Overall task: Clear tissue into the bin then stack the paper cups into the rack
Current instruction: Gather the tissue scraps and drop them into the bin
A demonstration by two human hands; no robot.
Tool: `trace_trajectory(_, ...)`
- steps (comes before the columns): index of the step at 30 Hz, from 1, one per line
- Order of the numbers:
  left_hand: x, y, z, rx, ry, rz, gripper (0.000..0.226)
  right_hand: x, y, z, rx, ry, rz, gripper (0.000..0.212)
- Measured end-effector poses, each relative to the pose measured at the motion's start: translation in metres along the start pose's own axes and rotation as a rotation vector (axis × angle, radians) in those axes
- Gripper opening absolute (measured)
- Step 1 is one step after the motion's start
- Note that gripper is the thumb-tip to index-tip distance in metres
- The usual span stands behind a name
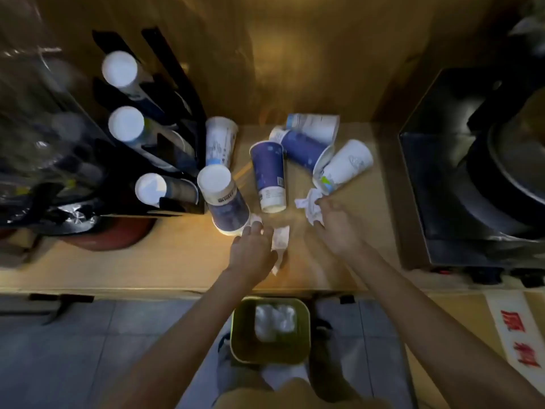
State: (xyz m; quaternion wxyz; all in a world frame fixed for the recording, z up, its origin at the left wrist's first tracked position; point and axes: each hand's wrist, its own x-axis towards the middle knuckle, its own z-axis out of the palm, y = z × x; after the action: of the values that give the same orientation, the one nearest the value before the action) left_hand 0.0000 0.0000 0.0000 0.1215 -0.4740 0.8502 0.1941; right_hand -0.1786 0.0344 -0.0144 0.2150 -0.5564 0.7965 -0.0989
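Observation:
Several blue and white paper cups lie scattered on the wooden counter (165, 261); one blue cup (269, 175) lies in the middle, another (225, 202) stands upside down by the rack. My left hand (252, 250) is closed on a white tissue (279, 242) near the counter's front. My right hand (334, 224) grips a crumpled tissue (309, 203) just below a white cup (345, 166). A black cup rack (177, 119) at the left holds three cup stacks. The green bin (269, 330) sits on the floor below, with white tissue inside.
A black appliance (472, 172) fills the counter's right side. A red round object (109, 234) and plastic-wrapped items sit left of the rack. A wooden wall closes the back. A label with red characters (519, 335) is at the lower right.

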Motion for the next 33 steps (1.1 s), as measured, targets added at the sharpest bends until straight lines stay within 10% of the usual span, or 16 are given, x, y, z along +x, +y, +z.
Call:
trace_trajectory(7,0.004,-0.012,0.046,0.057,-0.124,-0.105,0.053,0.022,0.023,0.036,-0.172,-0.111,-0.054,0.060)
trace_trajectory(18,-0.002,-0.007,0.076,-0.070,0.194,-0.223,0.025,0.017,0.042,0.053,-0.192,-0.121,-0.215,0.037)
trace_trajectory(26,-0.049,-0.005,0.077,-0.360,0.271,-0.274,0.018,-0.020,0.011,0.041,0.542,-0.077,-0.229,0.014)
trace_trajectory(33,-0.109,-0.025,0.131,-0.352,-0.012,-0.339,0.020,-0.092,-0.011,0.075,0.814,-0.222,-0.149,0.015)
